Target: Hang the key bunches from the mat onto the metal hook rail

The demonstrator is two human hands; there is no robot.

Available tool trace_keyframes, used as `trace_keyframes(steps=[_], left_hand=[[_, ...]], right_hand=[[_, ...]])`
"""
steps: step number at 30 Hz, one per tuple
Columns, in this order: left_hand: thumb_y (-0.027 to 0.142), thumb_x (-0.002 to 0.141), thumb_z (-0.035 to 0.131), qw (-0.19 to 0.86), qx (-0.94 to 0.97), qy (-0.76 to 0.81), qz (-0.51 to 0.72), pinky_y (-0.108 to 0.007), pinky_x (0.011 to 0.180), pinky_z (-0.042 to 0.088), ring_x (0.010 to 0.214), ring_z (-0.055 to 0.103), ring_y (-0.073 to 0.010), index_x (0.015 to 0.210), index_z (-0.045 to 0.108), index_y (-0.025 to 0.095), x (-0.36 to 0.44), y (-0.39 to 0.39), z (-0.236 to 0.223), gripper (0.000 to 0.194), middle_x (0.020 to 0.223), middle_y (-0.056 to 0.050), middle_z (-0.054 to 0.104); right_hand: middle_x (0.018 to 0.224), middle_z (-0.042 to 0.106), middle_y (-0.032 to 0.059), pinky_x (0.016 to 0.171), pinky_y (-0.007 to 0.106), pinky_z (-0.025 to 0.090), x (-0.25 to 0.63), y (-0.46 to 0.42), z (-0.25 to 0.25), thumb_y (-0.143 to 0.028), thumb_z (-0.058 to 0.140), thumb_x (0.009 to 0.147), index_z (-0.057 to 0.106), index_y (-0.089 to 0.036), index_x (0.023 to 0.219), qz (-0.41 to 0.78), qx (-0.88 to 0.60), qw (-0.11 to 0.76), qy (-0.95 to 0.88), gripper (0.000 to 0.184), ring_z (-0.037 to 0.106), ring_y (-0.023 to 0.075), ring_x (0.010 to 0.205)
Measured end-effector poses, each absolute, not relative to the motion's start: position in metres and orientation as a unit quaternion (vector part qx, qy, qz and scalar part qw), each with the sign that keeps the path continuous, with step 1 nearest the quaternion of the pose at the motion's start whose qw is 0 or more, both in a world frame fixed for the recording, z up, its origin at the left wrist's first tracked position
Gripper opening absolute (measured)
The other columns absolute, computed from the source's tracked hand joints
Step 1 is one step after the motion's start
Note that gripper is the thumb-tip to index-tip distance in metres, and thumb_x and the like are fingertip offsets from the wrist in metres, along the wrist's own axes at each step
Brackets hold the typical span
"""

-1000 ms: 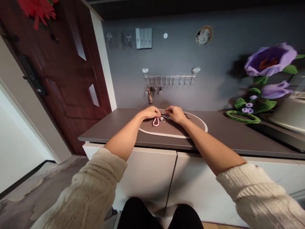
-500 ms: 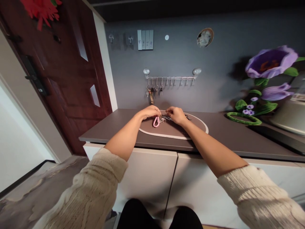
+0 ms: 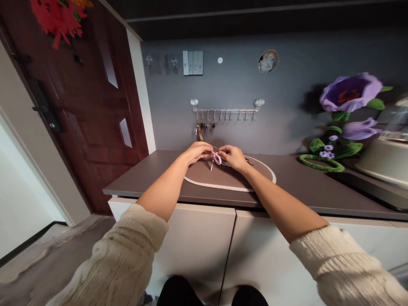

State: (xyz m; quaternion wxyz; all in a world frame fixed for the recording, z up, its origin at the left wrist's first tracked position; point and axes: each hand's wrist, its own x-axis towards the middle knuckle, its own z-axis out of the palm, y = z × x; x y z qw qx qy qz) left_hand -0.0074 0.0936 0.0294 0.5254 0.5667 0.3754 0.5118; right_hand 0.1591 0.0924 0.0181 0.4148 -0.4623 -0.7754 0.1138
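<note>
Leaning over a dark countertop (image 3: pixel 293 187), a person in a cream knit sweater (image 3: pixel 121 255) is working with both bare hands at a metal ring (image 3: pixel 214 149), which is sitting between them above an oval mat (image 3: pixel 219 186) with a pale border. The left hand (image 3: pixel 198 152) is pinching the ring's left side, thumb and fingers closing on it, while the right hand (image 3: pixel 234 157) is meeting the opposite side with its fingertips; whether those fingers are gripping the metal or only touching it, one cannot tell. A pink loop (image 3: pixel 218 159) is hanging just below the ring, and a slim metal piece (image 3: pixel 211 165) is dangling beside it, over the mat. Small dark items (image 3: pixel 250 161) are lying on the mat beyond the right hand, partly hidden by it. Behind the hands, a hook rail (image 3: pixel 226 110) is spanning part of the gray wall (image 3: pixel 236 85), with bunches of keys (image 3: pixel 204 126) hanging from the hooks toward its left end. To the right, a purple flower (image 3: pixel 350 91) is rising over a green hoop (image 3: pixel 321 163) resting on the counter; at far left, a dark red door (image 3: pixel 89 102) is standing beside the wall.
</note>
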Motion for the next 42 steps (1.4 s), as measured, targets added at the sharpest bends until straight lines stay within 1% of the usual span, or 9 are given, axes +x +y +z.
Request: trace_keyframes(steps=[6, 11, 14, 16, 19, 24, 28, 32, 42], left_hand=[[0.002, 0.067, 0.059, 0.573, 0.543, 0.331, 0.517, -0.034, 0.082, 0.049, 0.069, 0.062, -0.0117, 0.072, 0.055, 0.008, -0.008, 0.094, 0.028, 0.009, 0.067, -0.004, 0.062], [0.001, 0.068, 0.058, 0.589, 0.548, 0.309, 0.508, -0.032, 0.083, 0.048, 0.069, 0.062, -0.0108, 0.074, 0.055, 0.009, -0.007, 0.091, 0.029, 0.011, 0.069, -0.005, 0.063], [0.0, 0.068, 0.058, 0.589, 0.551, 0.308, 0.504, -0.03, 0.082, 0.048, 0.069, 0.062, -0.0107, 0.075, 0.055, 0.009, -0.007, 0.091, 0.03, 0.012, 0.071, -0.005, 0.063], [0.0, 0.067, 0.057, 0.586, 0.559, 0.308, 0.5, -0.03, 0.081, 0.048, 0.069, 0.062, -0.0106, 0.075, 0.056, 0.009, -0.007, 0.092, 0.03, 0.013, 0.072, -0.005, 0.063], [0.0, 0.066, 0.058, 0.575, 0.573, 0.318, 0.49, -0.028, 0.076, 0.048, 0.067, 0.062, -0.0102, 0.076, 0.057, 0.009, -0.008, 0.094, 0.028, 0.014, 0.07, -0.004, 0.063], [0.003, 0.063, 0.063, 0.554, 0.59, 0.334, 0.484, -0.024, 0.068, 0.047, 0.062, 0.059, -0.0089, 0.075, 0.057, 0.01, -0.008, 0.097, 0.027, 0.015, 0.064, -0.002, 0.061], [0.015, 0.065, 0.066, 0.537, 0.604, 0.328, 0.488, -0.021, 0.061, 0.043, 0.058, 0.056, -0.007, 0.076, 0.058, 0.01, -0.006, 0.096, 0.027, 0.015, 0.065, -0.001, 0.06], [0.026, 0.064, 0.068, 0.523, 0.617, 0.33, 0.486, -0.021, 0.058, 0.041, 0.054, 0.053, -0.0061, 0.073, 0.057, 0.011, -0.004, 0.095, 0.026, 0.021, 0.063, 0.001, 0.058], [0.028, 0.059, 0.071, 0.488, 0.609, 0.315, 0.54, -0.022, 0.062, 0.04, 0.058, 0.054, -0.0065, 0.074, 0.058, 0.011, 0.0, 0.101, 0.022, 0.026, 0.067, 0.001, 0.058]], right_hand=[[0.079, 0.066, 0.0028, 0.067, 0.022, 0.044, 0.16, 0.097, 0.017, -0.032, 0.054, 0.073, 0.063, -0.016, 0.084, 0.213, -0.411, 0.467, -0.753, 0.022, 0.057, 0.0109, 0.068], [0.072, 0.063, 0.0013, 0.059, 0.02, 0.043, 0.159, 0.095, 0.017, -0.035, 0.057, 0.07, 0.061, -0.015, 0.076, 0.287, -0.383, 0.498, -0.723, 0.021, 0.053, 0.0089, 0.06], [0.071, 0.062, 0.0011, 0.055, 0.02, 0.043, 0.158, 0.092, 0.018, -0.036, 0.059, 0.068, 0.06, -0.015, 0.076, 0.329, -0.374, 0.508, -0.703, 0.023, 0.052, 0.0081, 0.056], [0.072, 0.062, 0.0016, 0.055, 0.021, 0.043, 0.158, 0.092, 0.018, -0.038, 0.059, 0.067, 0.06, -0.015, 0.077, 0.333, -0.376, 0.513, -0.696, 0.025, 0.051, 0.0085, 0.056], [0.073, 0.062, 0.002, 0.059, 0.022, 0.043, 0.159, 0.095, 0.018, -0.04, 0.06, 0.066, 0.06, -0.014, 0.075, 0.318, -0.374, 0.523, -0.697, 0.028, 0.052, 0.0097, 0.061], [0.069, 0.06, 0.0002, 0.068, 0.023, 0.042, 0.16, 0.098, 0.019, -0.039, 0.062, 0.065, 0.059, -0.015, 0.072, 0.315, -0.346, 0.55, -0.692, 0.025, 0.052, 0.0093, 0.064], [0.066, 0.058, -0.0014, 0.065, 0.023, 0.041, 0.159, 0.094, 0.02, -0.042, 0.062, 0.065, 0.058, -0.015, 0.072, 0.338, -0.336, 0.556, -0.681, 0.028, 0.05, 0.0087, 0.061], [0.063, 0.056, -0.0022, 0.062, 0.023, 0.039, 0.159, 0.093, 0.021, -0.044, 0.063, 0.063, 0.059, -0.015, 0.074, 0.35, -0.32, 0.558, -0.681, 0.031, 0.048, 0.008, 0.059], [0.058, 0.053, -0.0035, 0.05, 0.021, 0.033, 0.159, 0.095, 0.017, -0.046, 0.068, 0.057, 0.059, -0.015, 0.073, 0.408, -0.322, 0.546, -0.657, 0.037, 0.04, 0.0054, 0.049]])
